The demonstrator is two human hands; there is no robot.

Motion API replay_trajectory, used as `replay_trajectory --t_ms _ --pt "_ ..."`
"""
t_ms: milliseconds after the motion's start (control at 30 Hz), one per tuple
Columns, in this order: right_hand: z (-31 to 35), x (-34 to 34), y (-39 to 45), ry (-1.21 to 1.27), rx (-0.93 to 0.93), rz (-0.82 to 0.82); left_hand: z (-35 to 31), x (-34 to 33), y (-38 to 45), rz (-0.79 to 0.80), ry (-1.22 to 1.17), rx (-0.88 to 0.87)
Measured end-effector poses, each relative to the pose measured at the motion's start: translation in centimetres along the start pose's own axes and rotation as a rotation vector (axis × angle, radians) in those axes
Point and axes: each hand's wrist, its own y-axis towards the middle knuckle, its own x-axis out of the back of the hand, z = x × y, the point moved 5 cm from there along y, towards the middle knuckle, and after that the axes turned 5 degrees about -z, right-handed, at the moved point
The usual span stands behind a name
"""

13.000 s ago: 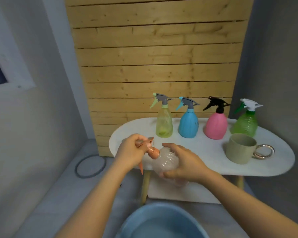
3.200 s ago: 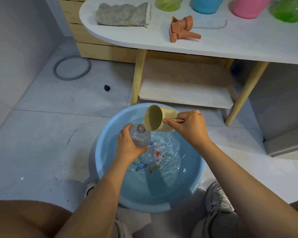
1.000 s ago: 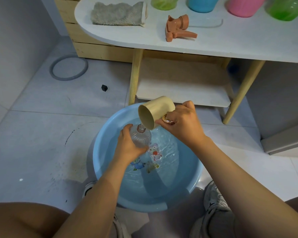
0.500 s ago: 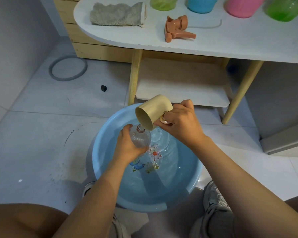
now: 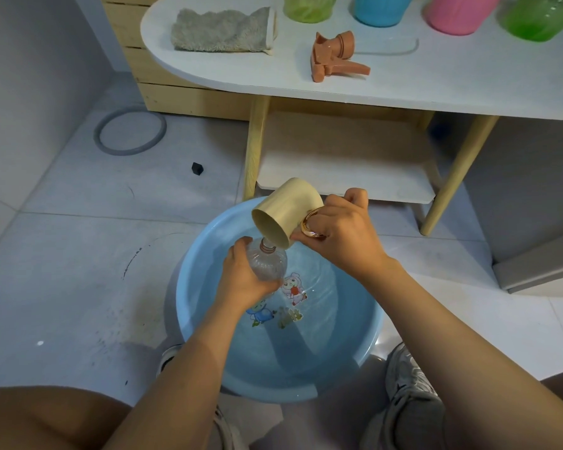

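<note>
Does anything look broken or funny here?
The orange spray head lies on its side on the white table, off any bottle. The clear bottle in the left hand has an open neck. Nothing looks broken.

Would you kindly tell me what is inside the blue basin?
Water, with cartoon pictures showing on the bottom of the basin. The left hand and clear bottle above hide part of it.

- White oval tabletop on wooden legs, a lower shelf beneath it.
- On the tabletop: a folded grey towel at the left end and an orange spray head lying on its side near the middle.
- Along the far edge stand four bottles: yellow-green, blue, pink, green.
- On the tiled floor: a blue basin holding water, a grey ring, and a small black object.
</note>
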Motion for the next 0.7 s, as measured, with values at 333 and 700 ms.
replay_trajectory --t_ms 333,700 --pt "-1.5 -0.2 -0.5 0.087 -0.212 0.067 0.3 0.1 -0.3 -0.040 -0.060 0.019" --pt "-5.7 -5.3 -6.6 -0.037 -0.740 0.630 1.5 1.2 -0.2 -0.045 -0.121 0.063"
